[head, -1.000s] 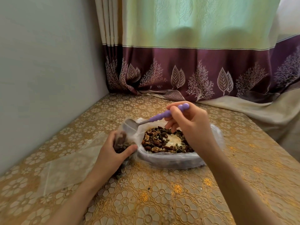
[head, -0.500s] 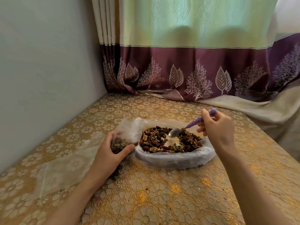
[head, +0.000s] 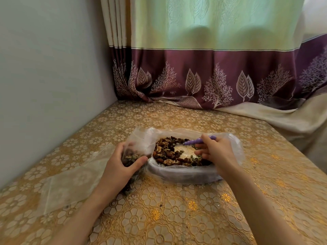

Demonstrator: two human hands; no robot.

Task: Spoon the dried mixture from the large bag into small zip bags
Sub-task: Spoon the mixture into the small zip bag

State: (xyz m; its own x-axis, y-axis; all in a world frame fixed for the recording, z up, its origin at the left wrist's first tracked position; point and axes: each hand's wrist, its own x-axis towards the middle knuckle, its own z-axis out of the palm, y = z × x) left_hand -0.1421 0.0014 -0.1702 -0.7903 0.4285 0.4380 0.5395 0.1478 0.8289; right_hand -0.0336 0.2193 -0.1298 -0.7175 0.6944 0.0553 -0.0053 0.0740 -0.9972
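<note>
Both hands busy: left hand point(head: 122, 167) grips small zip bag point(head: 136, 147), upright and part-filled, touching large bag point(head: 185, 174). Right hand point(head: 217, 152) pinches purple spoon point(head: 196, 142) down in dried mixture point(head: 169, 154). Spoon bowl hidden.

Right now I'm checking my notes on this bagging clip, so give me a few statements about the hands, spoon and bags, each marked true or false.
1. The left hand holds a small zip bag with some mixture in it. True.
2. The right hand holds a spoon with a green handle. False: the spoon has a purple handle.
3. The spoon reaches into the large bag. True.
4. The large bag is zipped closed. False: it lies open, its dried mixture exposed.
5. Empty clear bags lie on the tablecloth by the left arm. True.
</note>
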